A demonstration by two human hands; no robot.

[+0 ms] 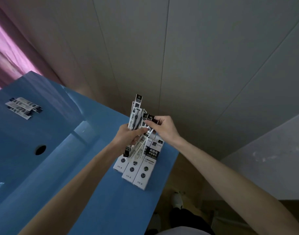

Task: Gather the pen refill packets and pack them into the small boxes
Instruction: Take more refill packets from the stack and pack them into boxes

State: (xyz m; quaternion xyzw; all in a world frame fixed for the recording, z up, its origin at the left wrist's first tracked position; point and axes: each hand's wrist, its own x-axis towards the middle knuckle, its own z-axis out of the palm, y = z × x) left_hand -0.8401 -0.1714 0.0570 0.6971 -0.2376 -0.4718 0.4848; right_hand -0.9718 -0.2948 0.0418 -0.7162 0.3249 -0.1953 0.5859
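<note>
My left hand (127, 135) grips a fanned bundle of black-and-white pen refill packets (136, 114) held up above the table. My right hand (163, 127) pinches the top end of one packet (149, 122) in that bundle. Just below the hands, three small white-and-black boxes (142, 168) lie side by side near the right edge of the blue table (94, 192). A few more refill packets (24, 107) lie in a small pile at the far left of the table.
A round hole (40, 149) is cut in the tabletop to the left of my left arm. The table's right edge drops to a brown floor, where my feet (177, 200) show. A pale panelled wall stands behind, a pink curtain (8, 53) at the left.
</note>
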